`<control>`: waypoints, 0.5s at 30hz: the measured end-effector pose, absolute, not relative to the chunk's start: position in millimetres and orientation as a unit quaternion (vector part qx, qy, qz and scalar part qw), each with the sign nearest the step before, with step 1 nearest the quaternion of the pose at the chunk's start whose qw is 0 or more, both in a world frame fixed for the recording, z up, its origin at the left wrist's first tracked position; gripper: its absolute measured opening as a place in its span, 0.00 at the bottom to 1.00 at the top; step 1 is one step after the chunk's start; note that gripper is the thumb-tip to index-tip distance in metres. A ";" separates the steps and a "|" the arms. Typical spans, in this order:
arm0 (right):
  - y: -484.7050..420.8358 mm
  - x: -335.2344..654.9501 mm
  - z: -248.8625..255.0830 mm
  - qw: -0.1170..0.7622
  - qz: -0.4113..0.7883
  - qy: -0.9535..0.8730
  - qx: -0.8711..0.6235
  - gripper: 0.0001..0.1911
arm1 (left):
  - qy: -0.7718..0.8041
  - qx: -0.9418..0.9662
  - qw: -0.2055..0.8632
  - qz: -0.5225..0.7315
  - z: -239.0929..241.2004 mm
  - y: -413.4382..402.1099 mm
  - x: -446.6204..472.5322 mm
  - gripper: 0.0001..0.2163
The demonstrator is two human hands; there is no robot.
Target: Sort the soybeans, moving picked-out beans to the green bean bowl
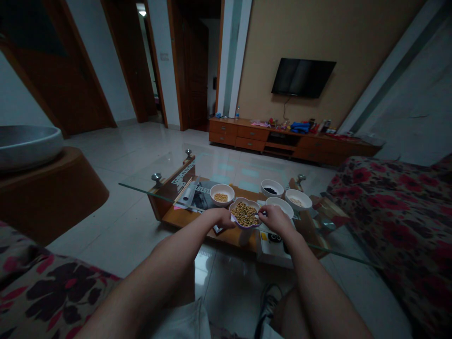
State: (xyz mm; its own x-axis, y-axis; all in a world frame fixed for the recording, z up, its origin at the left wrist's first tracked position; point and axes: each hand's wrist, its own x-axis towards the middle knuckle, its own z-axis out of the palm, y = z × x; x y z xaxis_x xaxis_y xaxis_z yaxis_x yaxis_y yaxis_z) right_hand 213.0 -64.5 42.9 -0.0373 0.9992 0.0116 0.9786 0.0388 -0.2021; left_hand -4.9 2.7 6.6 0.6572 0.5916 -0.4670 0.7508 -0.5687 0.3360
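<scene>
1. Nearest, the person's bare forearms reach forward over their knees, with a shoe on the tiled floor below.
2. The left hand grasps the left edge of a scalloped lavender bowl, which is at the near edge of the glass table and filled with mixed tan and dark beans.
3. The right hand is at the bowl's right rim, its fingertips drawn together; whether they grip the rim or something slim cannot be told.
4. Just beyond the right hand is a plain white bowl, partly hidden by it.
5. Around these are a bowl of yellow beans to the left, a bowl of black beans farther back, and a bowl of pale pieces to the right.
6. Farthest, a wooden cabinet lines the wall under a dark television.
</scene>
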 end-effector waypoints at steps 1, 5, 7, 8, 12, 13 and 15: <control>-64.5 213.1 42.7 0.073 0.070 -0.716 -0.690 0.13 | 0.383 0.873 0.260 -0.153 6.4 2.9 -5.0 0.21; -64.4 214.3 40.9 0.068 0.075 -0.715 -0.692 0.13 | 0.386 0.871 0.261 -0.153 6.9 2.7 -4.9 0.20; -64.1 215.0 39.9 0.069 0.076 -0.716 -0.691 0.13 | 0.388 0.871 0.259 -0.154 8.6 1.7 -4.4 0.20; -63.9 215.3 39.6 0.069 0.076 -0.718 -0.688 0.13 | 0.388 0.871 0.257 -0.154 9.6 1.1 -4.2 0.20; -62.8 215.2 39.1 0.063 0.074 -0.730 -0.676 0.14 | 0.383 0.874 0.254 -0.156 12.5 -0.9 -3.7 0.20; -62.6 214.9 39.2 0.061 0.073 -0.731 -0.676 0.14 | 0.382 0.874 0.255 -0.156 12.6 -1.0 -3.7 0.20; -62.6 214.3 39.2 0.056 0.072 -0.729 -0.678 0.14 | 0.385 0.872 0.259 -0.156 12.4 -1.0 -3.9 0.20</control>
